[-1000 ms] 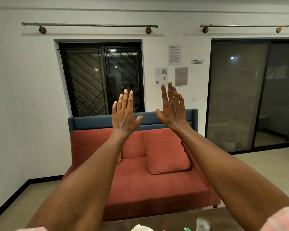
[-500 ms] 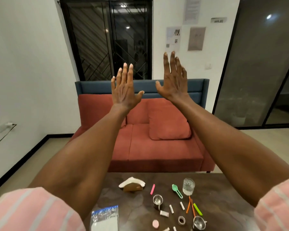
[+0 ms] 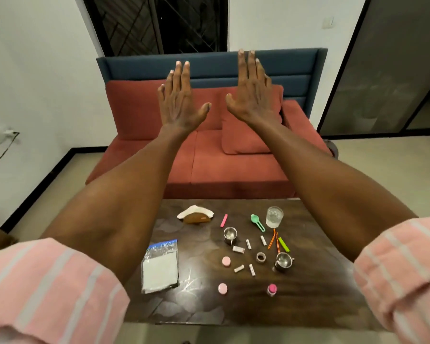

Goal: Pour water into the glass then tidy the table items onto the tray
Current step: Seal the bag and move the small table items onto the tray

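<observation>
Fingers of left hand (image 3: 180, 100) and right hand (image 3: 252, 93) spread, empty, high above the table (image 3: 308, 289).

Both arms are stretched forward, backs of the hands to the camera, fingers straight and together. Left hand (image 3: 180, 100) and right hand (image 3: 252, 94) are level, thumbs apart, both empty, raised in front of a red sofa (image 3: 216, 167). Pink striped sleeves (image 3: 47, 291) are rolled to the elbows.

Below the hands, between the forearms: dark table (image 3: 315, 294). Under the right forearm, a glass (image 3: 274, 216) with water, a green spoon (image 3: 257, 221) just beside it. Two small steel cups (image 3: 230, 235). Nearer the left forearm, a zip bag (image 3: 161, 265) and a napkin holder (image 3: 196, 216).
</observation>
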